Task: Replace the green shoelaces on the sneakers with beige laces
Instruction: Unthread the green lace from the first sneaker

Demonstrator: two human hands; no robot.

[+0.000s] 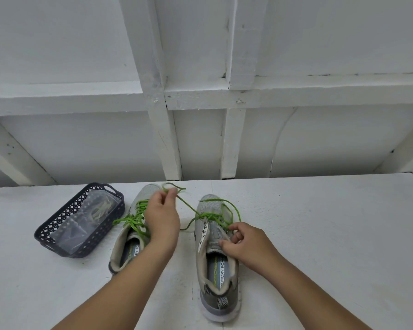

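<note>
We note a white surface filling the lower half of the frame, its far edge running across mid-frame against a white panelled wall. The right side of the surface lies bare from the shoes out to the frame edge.

Two grey sneakers sit at lower centre, toes toward the wall, apart from each other. The right sneaker is nearer us; the left sneaker lies just beside a dark lattice basket at left. In the basket we see a clear bag holding pale laces.

The left hand is raised over the left sneaker, fingers curled, pinching a green lace that runs taut down to the right sneaker's eyelets, with a loop above the fingertips. The right hand rests on the right sneaker's upper, thumb and fingers pinching the same green lace near the top eyelets. The left sneaker's green lacing remains threaded, ends loose.
</note>
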